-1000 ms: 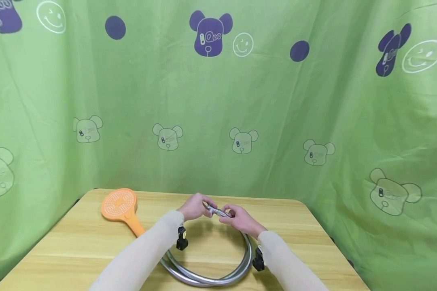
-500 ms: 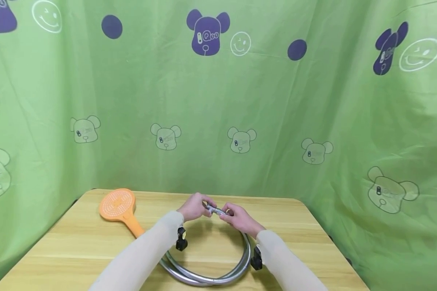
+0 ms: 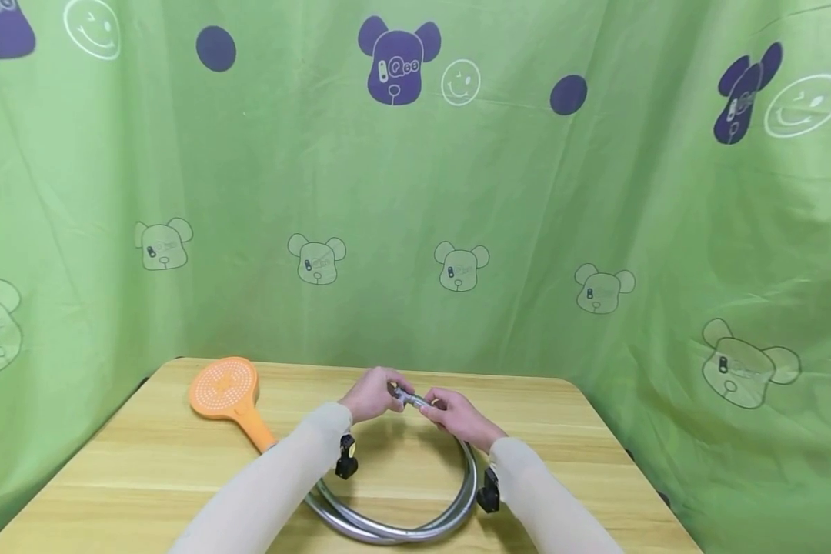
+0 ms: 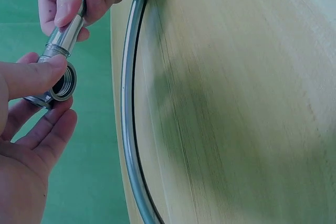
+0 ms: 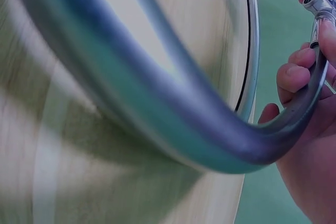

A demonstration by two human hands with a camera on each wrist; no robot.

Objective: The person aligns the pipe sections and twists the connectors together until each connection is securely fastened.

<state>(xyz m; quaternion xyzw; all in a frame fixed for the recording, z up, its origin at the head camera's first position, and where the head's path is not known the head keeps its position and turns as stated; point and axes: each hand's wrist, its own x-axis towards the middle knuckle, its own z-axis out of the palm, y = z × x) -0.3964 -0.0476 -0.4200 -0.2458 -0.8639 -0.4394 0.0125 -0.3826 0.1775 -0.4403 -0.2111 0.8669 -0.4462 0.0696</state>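
Note:
Over the far middle of the table, my left hand (image 3: 374, 396) pinches a shiny metal tee fitting between thumb and fingers. In the left wrist view, a threaded round opening of the tee fitting (image 4: 67, 82) faces the camera. The hose's metal end connector (image 4: 65, 38) meets the fitting, in line with it. My right hand (image 3: 460, 419) grips the hose at that connector, thumb on one side and fingers curled on the other. From there the silver shower hose (image 3: 415, 532) drops and loops on the table. The left hand covers part of the fitting.
An orange shower head (image 3: 224, 387) lies face up at the table's left, its handle partly hidden by the left sleeve. Green patterned curtain (image 3: 388, 185) encloses the back and sides of the wooden table (image 3: 554, 431). A small black camera sits on each wrist.
Both hands stay in nearly the same place with the fitting and hose end together. The right fingers have shifted slightly on the connector. The hose loop and shower head lie as before.

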